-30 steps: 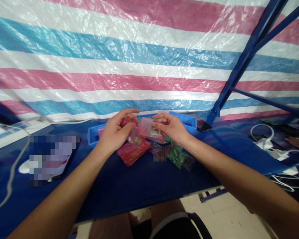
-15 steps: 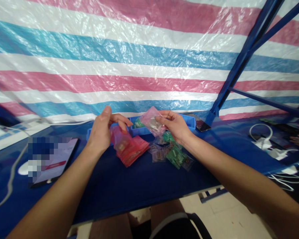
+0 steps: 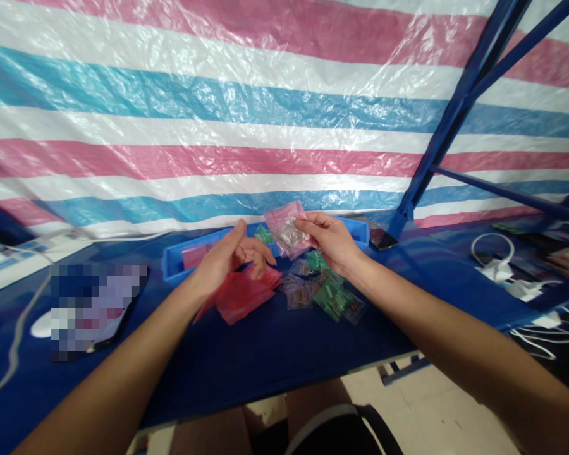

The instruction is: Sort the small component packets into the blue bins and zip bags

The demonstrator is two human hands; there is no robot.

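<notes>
A blue tabletop (image 3: 275,360) is carrying a crowded spread. Red packets (image 3: 246,297) are lying in an overlapping pile, with clear packets (image 3: 299,294) and green packets (image 3: 332,298) bunching just beside them. Behind, a long blue bin (image 3: 179,273) is stretching sideways. A flat, dark-edged device (image 3: 111,319) is resting at left near a pale cable (image 3: 14,357); a dark phone (image 3: 383,237) is lying beyond the bin's right end, and white adapters (image 3: 495,270) are sitting farther right.
</notes>
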